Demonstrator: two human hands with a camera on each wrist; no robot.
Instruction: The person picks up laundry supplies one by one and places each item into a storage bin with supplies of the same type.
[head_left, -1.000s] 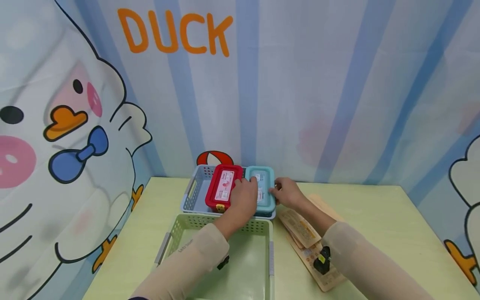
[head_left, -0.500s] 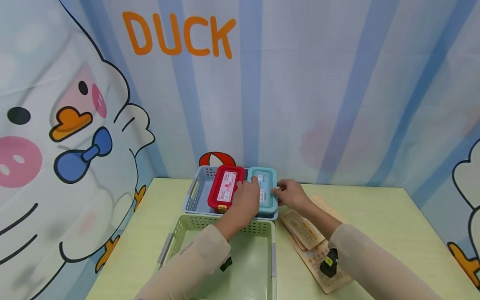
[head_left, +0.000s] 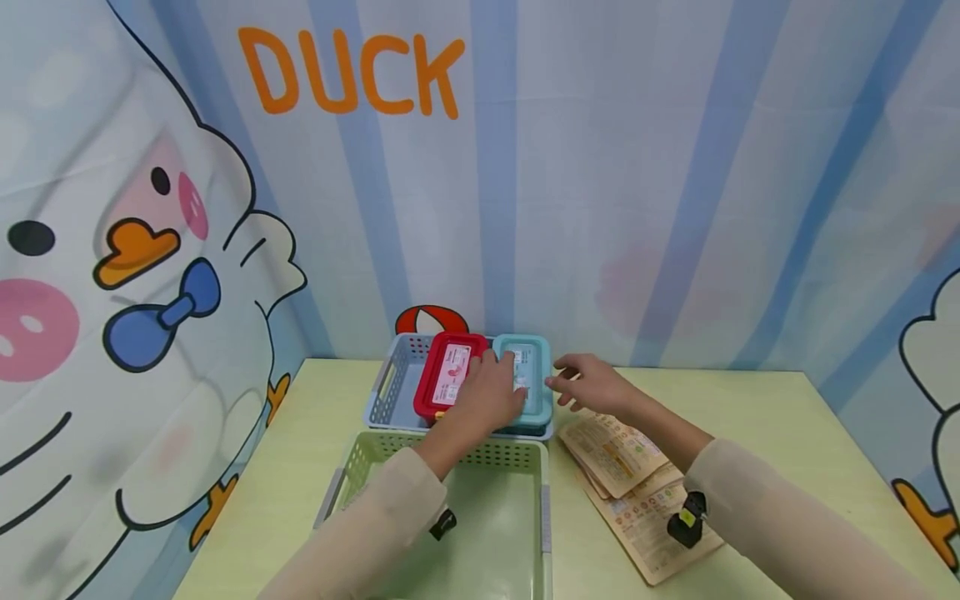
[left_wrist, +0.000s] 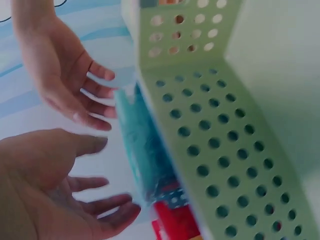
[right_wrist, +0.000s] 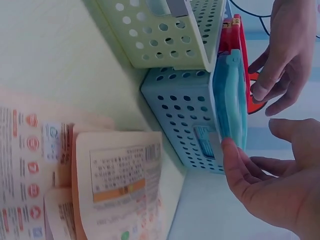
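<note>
My left hand [head_left: 490, 392] is above a red lidded box [head_left: 450, 367] and a teal lidded box [head_left: 534, 379], fingers spread and loosely bent around nothing. In the left wrist view, a gap shows between its fingers and the boxes. Both boxes sit side by side in a blue perforated basket [head_left: 405, 425]. To the right of the teal box, my right hand [head_left: 592, 385] has relaxed fingers near the basket's side. The right wrist view shows one right fingertip [right_wrist: 229, 145] at the teal box's edge; whether it touches cannot be told.
A green perforated basket [head_left: 495, 517] stands in front of the blue one. Flat tan printed packets [head_left: 615, 454] lie overlapping on the pale yellow table [head_left: 750, 450] at right. A duck-printed cloth [head_left: 570, 183] hangs right behind the table.
The fingers of my left hand have spread and loosened above the boxes. My right hand has drawn slightly away from the teal box. Both boxes stay in the blue basket.
</note>
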